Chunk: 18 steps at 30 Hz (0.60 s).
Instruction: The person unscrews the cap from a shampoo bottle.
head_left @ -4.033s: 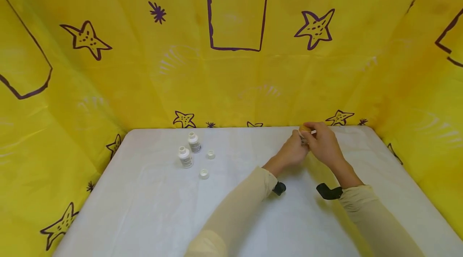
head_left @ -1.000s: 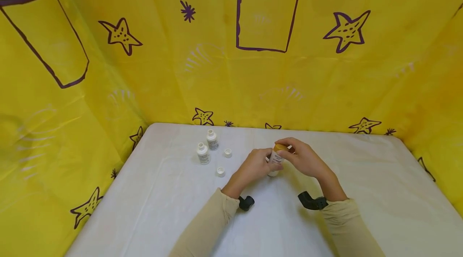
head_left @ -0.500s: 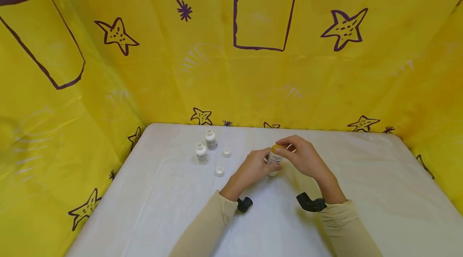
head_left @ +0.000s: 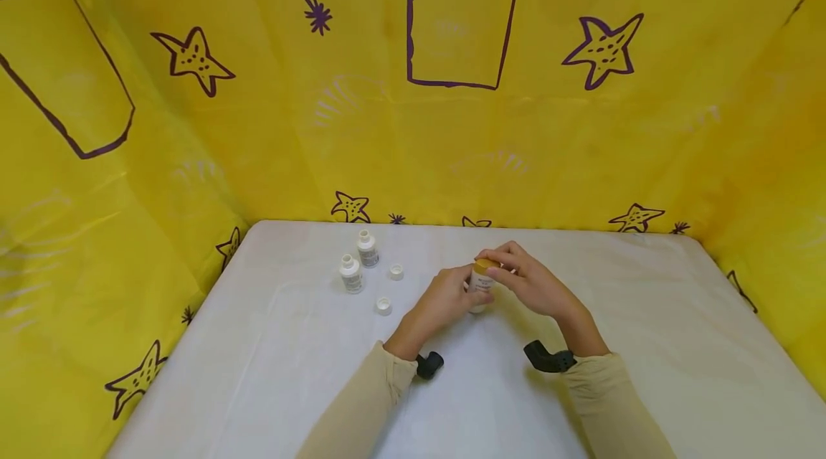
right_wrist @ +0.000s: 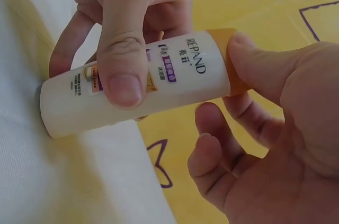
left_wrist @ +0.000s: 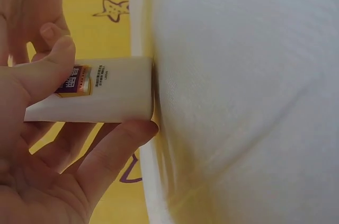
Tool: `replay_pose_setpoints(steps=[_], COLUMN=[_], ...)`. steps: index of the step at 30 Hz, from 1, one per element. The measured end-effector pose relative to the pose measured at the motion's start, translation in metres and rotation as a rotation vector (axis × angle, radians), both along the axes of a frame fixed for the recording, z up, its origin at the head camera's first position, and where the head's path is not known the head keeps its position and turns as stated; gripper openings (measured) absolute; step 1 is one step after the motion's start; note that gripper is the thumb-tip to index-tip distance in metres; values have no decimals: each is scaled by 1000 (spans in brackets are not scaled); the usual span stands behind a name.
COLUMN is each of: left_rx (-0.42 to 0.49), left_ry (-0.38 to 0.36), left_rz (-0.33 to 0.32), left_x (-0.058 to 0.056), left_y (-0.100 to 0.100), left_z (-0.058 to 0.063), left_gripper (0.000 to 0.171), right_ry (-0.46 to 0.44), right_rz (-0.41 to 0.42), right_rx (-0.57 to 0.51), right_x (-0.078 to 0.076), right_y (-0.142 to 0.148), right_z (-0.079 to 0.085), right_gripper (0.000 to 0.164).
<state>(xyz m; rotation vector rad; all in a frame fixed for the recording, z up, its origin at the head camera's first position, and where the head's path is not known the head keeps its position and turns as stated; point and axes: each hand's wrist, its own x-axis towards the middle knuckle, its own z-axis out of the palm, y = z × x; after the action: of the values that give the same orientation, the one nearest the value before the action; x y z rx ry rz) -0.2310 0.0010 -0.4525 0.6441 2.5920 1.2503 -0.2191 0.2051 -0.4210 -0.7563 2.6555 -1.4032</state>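
Note:
A white plastic bottle with printed labels stands about upright at the table's middle, its base at the tabletop. My left hand grips its body, thumb across the front and fingers behind, as the right wrist view shows. At the top, my right hand pinches the orange cap between thumb and fingers. The cap sits on the bottle with no gap visible. In the left wrist view the lower part of the bottle shows, while the left thumb covers part of the label.
Left of the hands stand two small white bottles, one nearer and one farther, both uncapped. Beside them lie two white caps, one nearer and one farther. Yellow sheeting rises behind the white table.
Four seconds ago both hands were at the table's back right around the orange-capped item; they have since come nearer with the bottle. Over the last second the grip stays nearly the same.

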Motion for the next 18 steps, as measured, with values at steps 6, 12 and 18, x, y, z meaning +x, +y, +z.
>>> replay_pose_setpoints(steps=[6, 12, 18], left_rx=[-30, -47, -84], left_ry=[21, 41, 54], left_rz=[-12, -19, -10], left_x=[0, 3, 5], left_y=[3, 4, 7], left_z=[1, 4, 2], left_gripper=[34, 36, 39], right_ry=[-18, 9, 20], right_rz=[50, 142, 184], right_rx=[-16, -13, -15], right_x=[-1, -3, -5], right_y=[5, 13, 19], right_z=[-2, 0, -4], right_gripper=[32, 30, 31])
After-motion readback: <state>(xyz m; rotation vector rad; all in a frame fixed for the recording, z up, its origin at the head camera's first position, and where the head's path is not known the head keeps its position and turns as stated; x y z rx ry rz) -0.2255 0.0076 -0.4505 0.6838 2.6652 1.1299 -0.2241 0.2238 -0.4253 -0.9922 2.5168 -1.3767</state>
